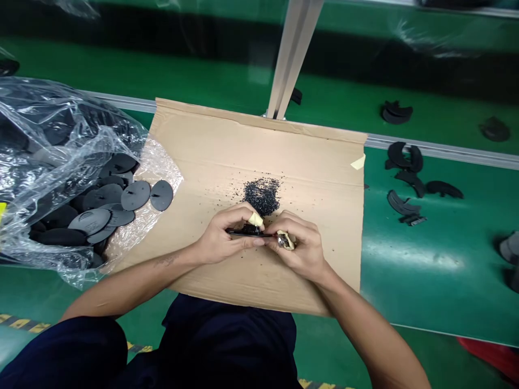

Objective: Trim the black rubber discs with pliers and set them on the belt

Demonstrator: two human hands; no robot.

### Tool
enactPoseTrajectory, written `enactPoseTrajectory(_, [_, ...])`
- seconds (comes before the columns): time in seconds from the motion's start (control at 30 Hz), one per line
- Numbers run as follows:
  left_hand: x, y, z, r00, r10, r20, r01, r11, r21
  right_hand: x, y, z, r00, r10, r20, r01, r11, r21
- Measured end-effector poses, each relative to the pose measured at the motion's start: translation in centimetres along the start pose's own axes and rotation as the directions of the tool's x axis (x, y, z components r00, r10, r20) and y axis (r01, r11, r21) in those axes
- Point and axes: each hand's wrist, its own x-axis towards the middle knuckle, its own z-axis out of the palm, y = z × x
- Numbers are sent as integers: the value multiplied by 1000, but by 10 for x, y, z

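My left hand (pixel 225 232) is closed on a black plastic disc (pixel 243 233), held edge-on with a raised part facing away from me. Yellowish tape wraps a fingertip of that hand. My right hand (pixel 300 243) is closed round a small tool with a shiny rounded metal end (pixel 285 240), a thin part of it reaching toward the disc. Fingers hide most of the tool, so its exact kind is unclear. Both hands meet above the cardboard sheet (pixel 194 151). Just beyond them lies a pile of black plastic shavings (pixel 263 195).
On the left, a clear plastic bag (pixel 81 146) spills several black discs (pixel 135 195) onto the cardboard. Several curved black pieces (pixel 405 156) lie on the green table (pixel 438 281) at right. A metal post (pixel 294 54) rises behind the cardboard.
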Motion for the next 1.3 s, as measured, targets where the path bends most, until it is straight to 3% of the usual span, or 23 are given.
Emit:
enactPoseTrajectory(0.17, [4, 0, -4, 1000, -29, 10, 30, 998, -60, -1, 1, 1, 999, -47, -18, 46, 995, -92])
enactPoseTrajectory(0.27, [7, 2, -10, 997, 71, 10, -72, 993, 98, -4, 3, -3, 980, -198, -37, 181, 946, -268])
enactPoseTrajectory(0.4, [9, 1, -15, 977, 209, 30, -209, 935, 287, -7, 5, -10, 932, -361, -35, 295, 811, -506])
enactPoseTrajectory(0.67, [7, -1, -13, 988, 155, -1, -149, 951, 271, -5, 3, -11, 925, -379, -16, 301, 760, -576])
enactPoseTrajectory(0.77, [6, -2, -13, 991, 131, -22, -121, 959, 256, -4, 1, -11, 936, -350, -37, 277, 799, -533])
enactPoseTrajectory(0.83, [7, -2, -14, 992, 125, -23, -115, 961, 252, -3, -2, -12, 964, -264, -41, 225, 885, -409])
enactPoseTrajectory(0.93, [9, -3, -16, 991, 136, 15, -136, 964, 229, 0, -7, -15, 995, -40, -95, 28, 992, -123])
enactPoseTrajectory(1.0, [11, -3, -18, 986, 149, 75, -161, 964, 210, 3, -9, -17, 985, 107, -134, -108, 994, 1])
enactPoseTrajectory(1.07, [11, -2, -19, 979, 143, 146, -171, 963, 206, 6, -10, -16, 975, 200, -93, -194, 979, 66])
enactPoseTrajectory(1.2, [9, -1, -18, 974, 108, 199, -145, 972, 183, 9, -8, -11, 972, 224, 74, -233, 957, 171])
enactPoseTrajectory(1.3, [6, 0, -15, 980, 116, 160, -145, 972, 183, 7, -6, -7, 978, 192, 75, -203, 963, 179])
